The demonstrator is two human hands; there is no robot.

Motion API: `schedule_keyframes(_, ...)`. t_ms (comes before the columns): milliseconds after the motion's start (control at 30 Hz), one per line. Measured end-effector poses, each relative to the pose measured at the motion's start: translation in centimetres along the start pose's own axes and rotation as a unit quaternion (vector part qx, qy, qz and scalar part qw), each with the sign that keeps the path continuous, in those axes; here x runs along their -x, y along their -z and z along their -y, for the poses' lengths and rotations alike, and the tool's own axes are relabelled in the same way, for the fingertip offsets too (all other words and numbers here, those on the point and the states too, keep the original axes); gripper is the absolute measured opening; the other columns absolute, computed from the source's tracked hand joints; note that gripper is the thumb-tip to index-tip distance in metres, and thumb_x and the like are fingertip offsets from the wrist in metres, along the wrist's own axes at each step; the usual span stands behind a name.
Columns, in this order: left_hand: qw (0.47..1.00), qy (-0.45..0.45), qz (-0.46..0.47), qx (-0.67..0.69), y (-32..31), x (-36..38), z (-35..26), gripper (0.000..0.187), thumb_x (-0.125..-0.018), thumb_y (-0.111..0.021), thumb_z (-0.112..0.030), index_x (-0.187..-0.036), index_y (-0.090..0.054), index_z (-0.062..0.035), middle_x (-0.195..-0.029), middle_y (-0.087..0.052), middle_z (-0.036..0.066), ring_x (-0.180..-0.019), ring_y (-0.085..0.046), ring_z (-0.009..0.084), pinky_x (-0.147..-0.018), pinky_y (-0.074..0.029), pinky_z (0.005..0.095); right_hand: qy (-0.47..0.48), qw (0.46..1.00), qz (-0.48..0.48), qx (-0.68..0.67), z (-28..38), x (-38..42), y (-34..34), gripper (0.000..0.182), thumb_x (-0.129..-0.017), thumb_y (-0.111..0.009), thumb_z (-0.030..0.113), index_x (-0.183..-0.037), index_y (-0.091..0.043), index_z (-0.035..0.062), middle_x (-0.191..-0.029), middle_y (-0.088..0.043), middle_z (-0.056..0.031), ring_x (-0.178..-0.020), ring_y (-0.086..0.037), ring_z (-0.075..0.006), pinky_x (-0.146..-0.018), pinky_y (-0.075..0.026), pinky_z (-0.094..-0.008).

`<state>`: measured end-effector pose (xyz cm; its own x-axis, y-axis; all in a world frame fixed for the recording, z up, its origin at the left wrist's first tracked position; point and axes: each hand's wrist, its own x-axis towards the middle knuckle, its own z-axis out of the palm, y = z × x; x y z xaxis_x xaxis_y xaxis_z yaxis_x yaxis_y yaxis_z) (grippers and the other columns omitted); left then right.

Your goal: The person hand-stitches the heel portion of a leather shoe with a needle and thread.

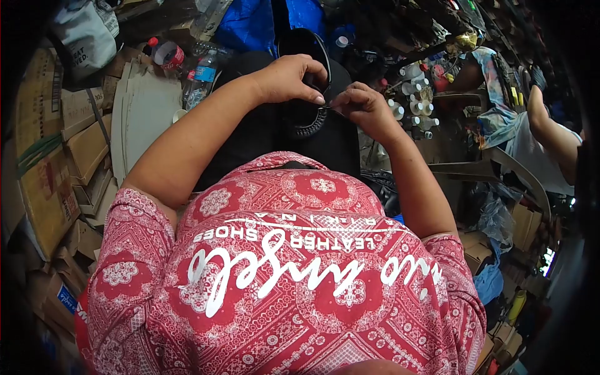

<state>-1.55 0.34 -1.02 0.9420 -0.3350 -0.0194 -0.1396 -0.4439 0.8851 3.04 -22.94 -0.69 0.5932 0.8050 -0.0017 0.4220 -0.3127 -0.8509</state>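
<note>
A black shoe (306,129) with a ridged, stitched-looking edge rests over my dark-clothed lap, its long shiny rim stretching away from me. My left hand (290,78) curls over its side, with the thumb and fingers closing at the rim. Close by, my right hand (365,109) is closed in a pinch just right of the left thumb tip. Something thin and dark seems to lie between its fingertips, too small to name. Part of the shoe is hidden behind my left hand, and its dark surface blends with my clothing.
Plastic bottles (203,74) and a pale stack of sheets (142,115) are at left, beside cardboard boxes (87,144). A blue bag (250,25) lies ahead. Several small white-capped bottles (422,107) stand at right. Another person's arm (550,128) shows at far right.
</note>
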Motion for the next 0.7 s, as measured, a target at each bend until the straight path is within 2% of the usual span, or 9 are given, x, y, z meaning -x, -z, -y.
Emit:
schedule_keyframes(67, 0.999, -0.017, 0.003, -0.042, 0.6, 0.2, -0.3, 0.031, -0.074, -0.077, -0.018, -0.098, -0.065, -0.0028, -0.087, -0.052, 0.004, -0.082, -0.053, 0.0174, -0.075, -0.044, 0.0287, -0.007, 0.999, -0.035, -0.013, 0.4, 0.7, -0.5, 0.022, -0.074, -0.069, -0.004, -0.09, -0.072, 0.0101, -0.084, -0.057, -0.0018, -0.079, -0.059, -0.0134, -0.072, -0.048, -0.0273)
schedule_keyframes(133, 0.996, -0.018, 0.079, -0.029, 1.1, 0.4, -0.5, 0.031, -0.077, -0.073, -0.016, -0.105, -0.067, -0.0037, -0.083, -0.049, 0.004, -0.078, -0.052, 0.017, -0.072, -0.043, 0.0291, 0.004, 0.999, -0.048, 0.011, 0.8, 1.1, -0.9, 0.022, -0.075, -0.069, -0.003, -0.091, -0.072, 0.0107, -0.083, -0.057, -0.0021, -0.078, -0.059, -0.0139, -0.071, -0.048, -0.0273)
schedule_keyframes(167, 0.996, -0.018, 0.078, -0.029, 1.2, 0.4, -0.6, 0.031, -0.077, -0.073, -0.016, -0.105, -0.067, -0.0037, -0.083, -0.049, 0.004, -0.078, -0.052, 0.017, -0.072, -0.043, 0.0291, 0.016, 0.997, -0.062, 0.034, 1.0, 1.3, -1.0, 0.022, -0.075, -0.07, -0.002, -0.092, -0.072, 0.0113, -0.081, -0.057, -0.0025, -0.076, -0.059, -0.0143, -0.069, -0.048, -0.0273)
schedule_keyframes(233, 0.989, -0.029, 0.121, -0.075, 1.5, 0.6, -0.9, 0.035, -0.08, -0.07, -0.014, -0.114, -0.066, -0.0063, -0.08, -0.046, 0.005, -0.075, -0.05, 0.0171, -0.071, -0.042, 0.0297, 0.021, 0.996, -0.063, 0.054, 1.5, 1.6, -1.1, 0.022, -0.075, -0.07, -0.001, -0.093, -0.073, 0.0123, -0.081, -0.057, -0.0034, -0.075, -0.059, -0.0157, -0.068, -0.048, -0.0275)
schedule_keyframes(333, 0.98, -0.02, 0.163, -0.112, 1.8, 0.4, -1.4, 0.04, -0.081, -0.068, -0.014, -0.12, -0.063, -0.008, -0.082, -0.048, 0.007, -0.077, -0.052, 0.0189, -0.073, -0.043, 0.0295, 0.034, 0.994, -0.058, 0.09, 2.2, 1.5, -0.9, 0.022, -0.076, -0.07, 0.001, -0.094, -0.073, 0.014, -0.082, -0.058, -0.0055, -0.075, -0.06, -0.0192, -0.067, -0.049, -0.029)
schedule_keyframes(500, 0.977, -0.021, 0.178, -0.114, 1.8, 0.3, -0.9, 0.04, -0.082, -0.066, -0.013, -0.122, -0.062, -0.0094, -0.086, -0.053, 0.009, -0.083, -0.056, 0.0225, -0.077, -0.044, 0.0309, 0.058, 0.986, -0.031, 0.153, 2.7, 1.3, -0.5, 0.026, -0.075, -0.069, 0.001, -0.095, -0.073, 0.0157, -0.083, -0.059, -0.0084, -0.076, -0.062, -0.0257, -0.066, -0.051, -0.0337)
schedule_keyframes(600, 0.975, -0.007, 0.194, -0.111, 1.8, 0.1, -1.1, 0.042, -0.082, -0.066, -0.012, -0.123, -0.061, -0.0114, -0.088, -0.054, 0.01, -0.085, -0.057, 0.0241, -0.078, -0.045, 0.0321, 0.073, 0.98, 0.0, 0.186, 3.7, 1.1, -0.1, 0.028, -0.076, -0.064, 0.001, -0.098, -0.072, 0.0171, -0.085, -0.059, -0.0091, -0.081, -0.061, -0.0278, -0.072, -0.049, -0.0365)
schedule_keyframes(667, 0.973, 0.002, 0.207, -0.106, 2.0, 0.1, -1.4, 0.043, -0.081, -0.067, -0.012, -0.124, -0.061, -0.0125, -0.088, -0.054, 0.01, -0.084, -0.057, 0.0245, -0.078, -0.045, 0.0328, 0.087, 0.934, 0.027, 0.346, 5.4, 0.9, 0.0, 0.023, -0.079, -0.057, 0.004, -0.095, -0.071, 0.0142, -0.087, -0.058, -0.0095, -0.086, -0.059, -0.0278, -0.08, -0.045, -0.0374)
schedule_keyframes(700, 0.972, -0.005, 0.195, -0.134, 2.1, 0.2, -1.6, 0.044, -0.078, -0.069, -0.011, -0.122, -0.063, -0.0123, -0.088, -0.054, 0.01, -0.084, -0.057, 0.0247, -0.077, -0.045, 0.0331, 0.085, 0.935, 0.025, 0.344, 6.2, 0.6, -0.1, 0.023, -0.079, -0.057, 0.004, -0.095, -0.071, 0.0142, -0.087, -0.058, -0.0095, -0.086, -0.059, -0.0278, -0.08, -0.045, -0.0374)
